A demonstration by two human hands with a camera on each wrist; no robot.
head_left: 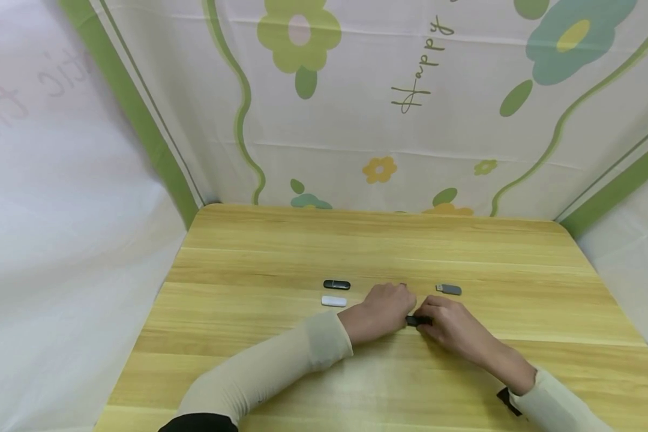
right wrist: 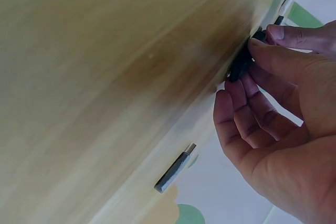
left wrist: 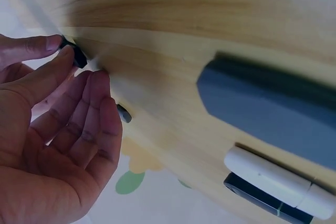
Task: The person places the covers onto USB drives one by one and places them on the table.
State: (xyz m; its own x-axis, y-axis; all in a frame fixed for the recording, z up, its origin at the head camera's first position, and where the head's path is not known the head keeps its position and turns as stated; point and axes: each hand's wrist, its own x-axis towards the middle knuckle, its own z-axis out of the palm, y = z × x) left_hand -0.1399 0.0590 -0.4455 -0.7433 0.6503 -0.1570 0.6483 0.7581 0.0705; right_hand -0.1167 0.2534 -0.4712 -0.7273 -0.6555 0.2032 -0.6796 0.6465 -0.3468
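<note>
Both hands meet over the table around a small black USB stick (head_left: 412,321). My left hand (head_left: 383,309) pinches its left end between thumb and fingers, its other fingers loosely curled in the left wrist view. My right hand (head_left: 450,324) grips the right end with thumb and forefinger; in the right wrist view the black stick (right wrist: 241,65) juts below that thumb. Fingers cover much of the stick. Beyond the right hand lies a grey USB stick (head_left: 449,290), its metal plug bare and pointing left.
Left of the hands, a glossy black USB stick (head_left: 337,285) lies behind a white one (head_left: 333,301). A dark blue-grey stick-shaped thing (left wrist: 268,111) shows large in the left wrist view. A printed cloth (head_left: 324,120) hangs behind the wooden table (head_left: 237,252).
</note>
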